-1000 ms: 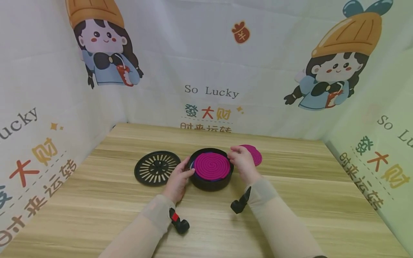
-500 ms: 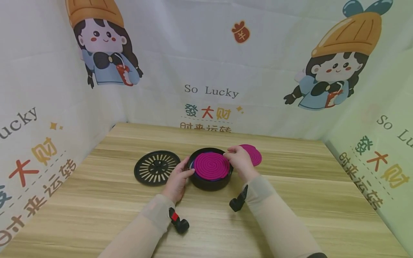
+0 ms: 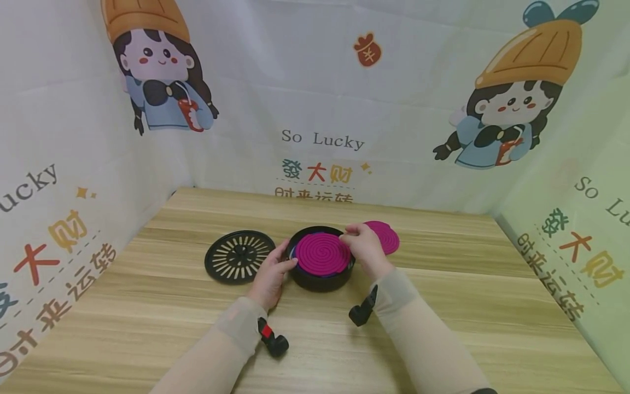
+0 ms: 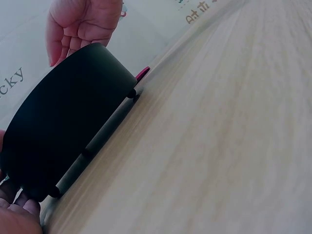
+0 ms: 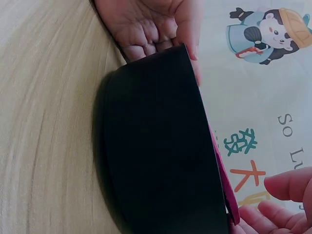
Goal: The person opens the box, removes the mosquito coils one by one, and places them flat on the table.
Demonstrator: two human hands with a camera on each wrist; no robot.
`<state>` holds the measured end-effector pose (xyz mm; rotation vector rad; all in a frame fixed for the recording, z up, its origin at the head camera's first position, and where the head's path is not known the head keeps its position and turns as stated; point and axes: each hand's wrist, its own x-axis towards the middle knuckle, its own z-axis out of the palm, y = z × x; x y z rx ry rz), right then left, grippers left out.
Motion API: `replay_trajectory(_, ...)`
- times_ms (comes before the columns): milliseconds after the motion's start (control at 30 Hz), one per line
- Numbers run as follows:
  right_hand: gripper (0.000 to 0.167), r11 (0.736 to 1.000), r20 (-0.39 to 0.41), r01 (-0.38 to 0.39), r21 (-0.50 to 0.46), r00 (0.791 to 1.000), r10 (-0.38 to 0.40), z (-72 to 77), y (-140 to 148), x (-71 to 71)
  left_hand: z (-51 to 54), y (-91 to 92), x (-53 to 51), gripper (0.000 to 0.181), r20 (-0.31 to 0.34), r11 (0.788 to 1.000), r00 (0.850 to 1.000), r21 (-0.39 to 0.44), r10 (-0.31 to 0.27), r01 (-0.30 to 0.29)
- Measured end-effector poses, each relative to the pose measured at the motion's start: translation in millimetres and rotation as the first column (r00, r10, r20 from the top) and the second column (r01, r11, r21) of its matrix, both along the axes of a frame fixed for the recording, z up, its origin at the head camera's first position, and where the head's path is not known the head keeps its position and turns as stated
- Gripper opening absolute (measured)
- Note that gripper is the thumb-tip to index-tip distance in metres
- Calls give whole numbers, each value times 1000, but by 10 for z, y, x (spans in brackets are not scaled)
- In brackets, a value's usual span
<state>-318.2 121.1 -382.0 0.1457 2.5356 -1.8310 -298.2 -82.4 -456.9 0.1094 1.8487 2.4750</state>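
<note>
In the head view a magenta mosquito coil (image 3: 322,253) lies in a round black coil holder (image 3: 321,283) at the table's middle, with a bluish edge showing beneath it. My left hand (image 3: 270,275) grips the holder's left side, thumb over the rim. My right hand (image 3: 365,246) holds the coil's right edge with curled fingers. Its fingers (image 5: 265,218) meet the coil's raised edge in the right wrist view, while the thumb stands apart. The left wrist view shows the holder's outer wall (image 4: 63,107) and small feet. A second magenta coil (image 3: 388,238) lies behind my right hand, partly hidden.
A slotted black lid (image 3: 233,267) with a centre knob lies left of the holder, close to my left hand. The wood-grain table (image 3: 472,306) is bounded by a printed curtain (image 3: 320,104) at the back and both sides.
My right hand has shifted slightly left, from the holder's right rim onto the coil's edge. The left hand, the holder and the lid have stayed in place.
</note>
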Motion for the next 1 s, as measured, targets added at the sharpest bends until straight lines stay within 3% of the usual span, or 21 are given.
replay_trajectory(600, 45, 994, -13, -18, -105, 1000, 17, -17, -48, 2, 13, 0, 14, 65, -2, 1000, 1000, 7, -1, 1)
replay_trajectory(767, 47, 984, -14, -9, -177, 1000, 7, -15, -52, 12, 8, -2, 12, 65, -2, 1000, 1000, 0, -3, 3)
replay_trajectory(1000, 47, 978, -28, 13, -208, 999, -19, -51, -68, 4, 5, 1, 9, 65, -8, 1000, 1000, -1, -2, 2)
